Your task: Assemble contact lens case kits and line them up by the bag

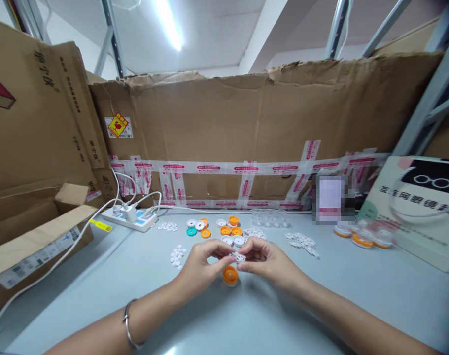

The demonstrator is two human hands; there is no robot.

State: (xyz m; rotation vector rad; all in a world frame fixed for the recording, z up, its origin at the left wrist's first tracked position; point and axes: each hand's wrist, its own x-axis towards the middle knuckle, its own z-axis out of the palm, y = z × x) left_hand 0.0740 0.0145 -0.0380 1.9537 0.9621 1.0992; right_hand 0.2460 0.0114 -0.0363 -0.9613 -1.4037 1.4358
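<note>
Between the fingertips of my left hand [205, 261] and my right hand [266, 259] is a small white openwork plastic piece [239, 257]. Both hands are closed in a pinch on it, thumbs towards me. Just below it on the table stands an orange round cup-like part [230, 276] with a white base. Behind my fingers lie white round parts [238, 240] and orange round parts [236, 230]. A pile of similar white openwork pieces [302, 242] lies to the right of my right hand. Small white discs [177, 254] are scattered left of my left hand.
A power strip [133, 219] with plugs and cables sits at the back left, beside an open cardboard box [35, 246]. Clear plastic parts [270, 218] stand at the back. Orange and clear assemblies [362, 239] rest by a printed box [412, 222] on the right. Tall cardboard [224, 123] walls the table.
</note>
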